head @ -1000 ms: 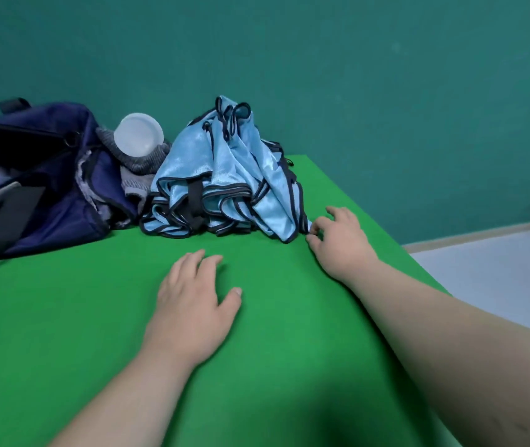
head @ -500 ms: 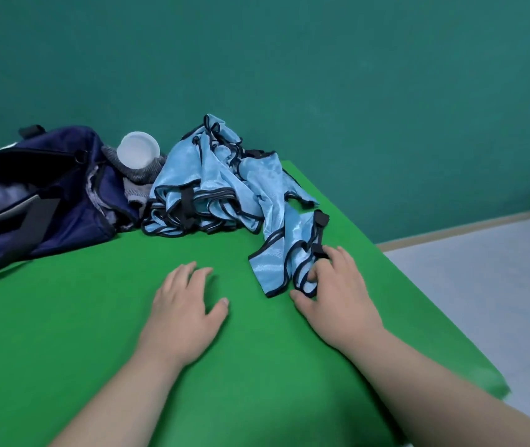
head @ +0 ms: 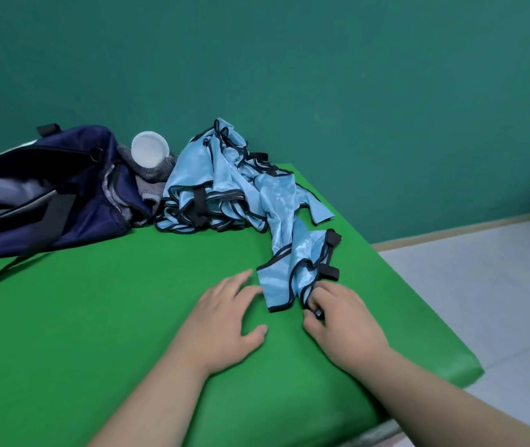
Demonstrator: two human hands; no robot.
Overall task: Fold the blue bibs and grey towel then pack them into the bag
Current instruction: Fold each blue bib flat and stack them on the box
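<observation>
Bib (head: 299,256) lengthwise, pile (head: 205,191) to R hand (head: 344,321)

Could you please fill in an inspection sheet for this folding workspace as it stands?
Surface: green padded table, smooth.
Job's things: heap of light-blue satin bibs with black trim at the far edge, unfolded; one trailing bib stretches from it toward the hands; crumpled grey towel between the heap and the open navy fabric bag.
Clutter: white round plastic object resting on the towel.
Hands: left hand flat on the table, holding nothing; right hand pinches the trailing bib's black edge.
Cables: nothing seen.
Surroundings: teal wall; pale tiled floor to the right.
</observation>
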